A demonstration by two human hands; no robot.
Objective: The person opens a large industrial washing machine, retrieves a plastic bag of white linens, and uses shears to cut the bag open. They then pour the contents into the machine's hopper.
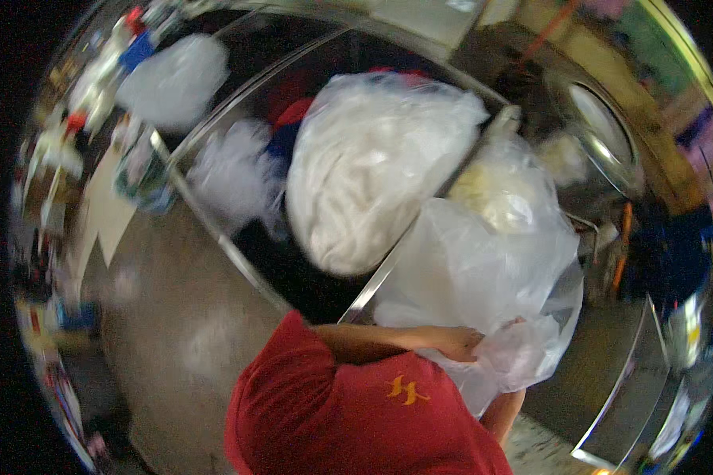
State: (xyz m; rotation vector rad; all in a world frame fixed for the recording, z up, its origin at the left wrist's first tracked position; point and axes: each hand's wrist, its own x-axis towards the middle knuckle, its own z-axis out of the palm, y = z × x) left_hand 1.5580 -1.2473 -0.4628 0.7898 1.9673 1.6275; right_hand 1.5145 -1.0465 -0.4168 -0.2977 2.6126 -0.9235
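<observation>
My left hand (470, 344) reaches across from the left and grips the gathered edge of a translucent plastic bag (469, 273). My right hand (508, 356) is blurred and mostly covered by the film, with the forearm rising from below; its fingers cannot be made out. The bag lies spread over a metal-edged surface, and pale yellowish contents show in the clear plastic (490, 187) beyond it. A large clear bag of white, soft-looking material (362, 178) stands to the left, across a metal rim (380, 279).
More whitish bags lie at left (234, 172) and upper left (178, 80). A metal rail (226, 243) runs beside the dark opening under the large bag. A round metal-rimmed object (603, 136) stands at upper right, and a metal-edged panel (624, 380) at lower right.
</observation>
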